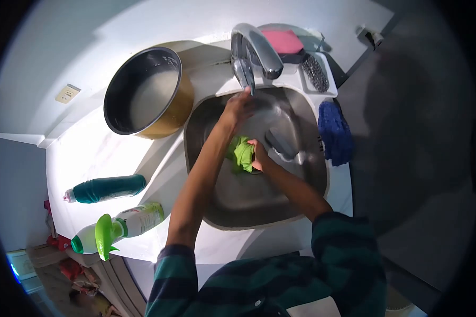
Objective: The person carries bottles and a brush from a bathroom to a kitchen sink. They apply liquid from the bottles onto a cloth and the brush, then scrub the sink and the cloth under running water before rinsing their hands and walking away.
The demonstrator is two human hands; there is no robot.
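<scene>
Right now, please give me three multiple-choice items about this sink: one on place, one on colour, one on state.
1. Where is the pot?
A. left of the sink
B. inside the sink
C. on the floor
2. What colour is the cloth?
A. pink
B. green
C. white
3. What is the right hand doing?
A. hanging free
B. pressing the wall
C. gripping the cloth

Answers: 1 A, it stands on the counter there; 2 B, bright green in the basin; 3 C, fingers closed on it, while the left hand is at the tap.
</scene>
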